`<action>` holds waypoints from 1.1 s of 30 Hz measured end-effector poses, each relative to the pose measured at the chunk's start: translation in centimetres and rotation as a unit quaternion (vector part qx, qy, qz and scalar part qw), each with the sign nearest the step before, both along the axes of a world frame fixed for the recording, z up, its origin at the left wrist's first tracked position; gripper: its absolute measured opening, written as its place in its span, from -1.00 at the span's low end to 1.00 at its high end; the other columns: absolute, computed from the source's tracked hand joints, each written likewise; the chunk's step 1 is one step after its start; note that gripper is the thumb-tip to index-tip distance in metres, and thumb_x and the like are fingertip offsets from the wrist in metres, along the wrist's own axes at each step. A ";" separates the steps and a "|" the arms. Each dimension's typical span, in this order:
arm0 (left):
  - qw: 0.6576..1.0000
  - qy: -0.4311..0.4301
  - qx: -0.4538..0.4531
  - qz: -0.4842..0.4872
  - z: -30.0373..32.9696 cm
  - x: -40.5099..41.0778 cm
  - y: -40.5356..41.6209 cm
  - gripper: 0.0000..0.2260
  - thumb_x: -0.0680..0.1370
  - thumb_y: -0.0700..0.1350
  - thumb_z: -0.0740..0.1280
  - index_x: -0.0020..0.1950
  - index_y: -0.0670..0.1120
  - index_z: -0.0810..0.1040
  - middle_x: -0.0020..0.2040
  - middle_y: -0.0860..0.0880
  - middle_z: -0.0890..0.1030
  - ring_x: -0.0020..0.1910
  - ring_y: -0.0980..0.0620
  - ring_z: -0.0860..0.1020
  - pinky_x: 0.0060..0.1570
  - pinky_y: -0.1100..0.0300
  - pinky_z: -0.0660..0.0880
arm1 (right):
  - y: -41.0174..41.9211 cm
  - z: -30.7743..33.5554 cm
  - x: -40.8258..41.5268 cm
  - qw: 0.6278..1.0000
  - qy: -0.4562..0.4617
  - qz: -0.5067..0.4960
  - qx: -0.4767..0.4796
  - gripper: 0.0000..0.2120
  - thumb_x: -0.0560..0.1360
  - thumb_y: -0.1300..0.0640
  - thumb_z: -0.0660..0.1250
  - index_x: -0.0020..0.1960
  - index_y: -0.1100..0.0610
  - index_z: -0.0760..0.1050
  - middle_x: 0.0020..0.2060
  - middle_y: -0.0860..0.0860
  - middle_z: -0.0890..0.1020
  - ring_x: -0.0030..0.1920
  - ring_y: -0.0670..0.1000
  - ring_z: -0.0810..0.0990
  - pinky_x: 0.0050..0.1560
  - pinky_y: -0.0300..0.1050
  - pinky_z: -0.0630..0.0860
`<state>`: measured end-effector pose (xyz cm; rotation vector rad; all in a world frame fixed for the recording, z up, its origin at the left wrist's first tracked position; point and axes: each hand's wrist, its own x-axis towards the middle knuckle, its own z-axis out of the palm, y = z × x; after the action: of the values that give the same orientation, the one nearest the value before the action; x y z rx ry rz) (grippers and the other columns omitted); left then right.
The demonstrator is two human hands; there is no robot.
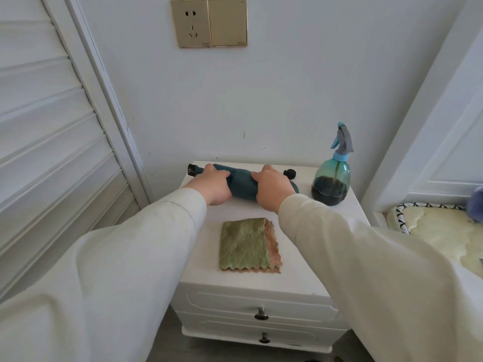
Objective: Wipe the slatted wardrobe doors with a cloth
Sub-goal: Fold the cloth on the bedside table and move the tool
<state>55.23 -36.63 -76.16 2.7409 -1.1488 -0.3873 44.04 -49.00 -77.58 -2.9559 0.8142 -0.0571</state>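
With both hands, left hand and right hand, fingers clamped on the teal vacuum, I'd set it aside gently and take the cloth just below them.

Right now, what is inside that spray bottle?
The spray bottle holds dark liquid filling its lower part, with a thin tube running down into it. Above that it looks empty. What the liquid is cannot be told.

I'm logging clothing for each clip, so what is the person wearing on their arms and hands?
Both arms are covered by long, loose, cream-coloured sleeves that end at the wrists. The left hand and right hand are bare: no gloves, rings, watch or bracelets show.
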 end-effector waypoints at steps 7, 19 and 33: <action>0.999 -0.008 0.026 0.033 -1.1 4.5 -0.9 -0.55 0.54 -0.06 0.25 0.43 0.09 0.33 0.33 -0.09 0.18 0.09 -0.22 0.45 0.22 -0.06 0.47 | -0.4 -0.4 4.7 1.000 -0.017 -0.007 0.007 -0.60 0.49 0.34 0.24 0.30 0.10 0.40 0.15 0.12 0.38 -0.16 0.13 0.46 -0.15 -0.05 0.49; 0.997 0.033 -0.054 0.034 -1.7 4.4 -0.7 -0.41 0.55 -0.01 0.32 0.53 -0.07 0.21 0.49 -0.10 0.21 0.26 -0.17 0.44 0.12 0.07 0.43 | -1.4 0.6 5.4 1.000 -0.011 -0.010 -0.019 -0.77 0.53 0.26 0.20 0.15 0.07 0.42 -0.04 0.01 0.41 0.20 0.16 0.41 0.08 -0.03 0.43; 0.983 0.140 0.115 0.001 -2.1 -1.5 3.1 -0.88 0.51 -0.11 0.35 -0.04 -0.14 0.60 -0.10 -0.14 0.66 -0.21 -0.14 0.61 -0.11 0.13 0.55 | 3.3 0.4 -0.8 0.968 0.192 0.108 0.120 -0.70 0.49 -0.05 0.44 0.15 0.07 0.59 0.03 -0.04 0.63 -0.01 0.02 0.59 -0.02 -0.11 0.49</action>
<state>53.70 -33.58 -78.31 2.7543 -1.0859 -0.9269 43.23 -45.71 -77.18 -2.8337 0.4780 0.5972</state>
